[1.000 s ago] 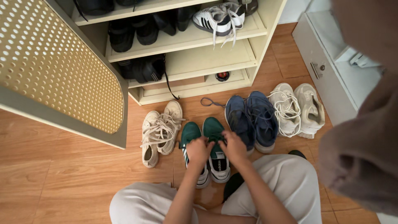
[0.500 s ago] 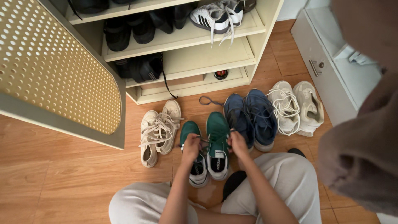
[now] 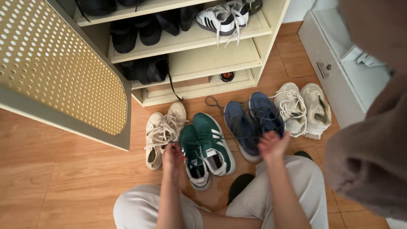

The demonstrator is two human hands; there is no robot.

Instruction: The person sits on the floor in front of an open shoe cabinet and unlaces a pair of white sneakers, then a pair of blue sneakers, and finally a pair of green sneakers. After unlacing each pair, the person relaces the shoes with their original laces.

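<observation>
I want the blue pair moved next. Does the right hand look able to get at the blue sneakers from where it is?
Probably yes. The right hand hovers just at the heel of the blue sneakers, with nothing lying between them. It seems to pinch a dark lace stretched across from the green sneakers, so it may not be free.

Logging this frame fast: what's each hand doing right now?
Left hand: closed, pinching a dark lace end from the green sneakers.
Right hand: closed on the lace's other end, pulled out sideways.

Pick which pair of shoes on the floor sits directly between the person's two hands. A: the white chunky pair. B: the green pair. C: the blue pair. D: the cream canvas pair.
B: the green pair lies on the wooden floor between the left hand and the right hand, which are spread wide apart.
</observation>
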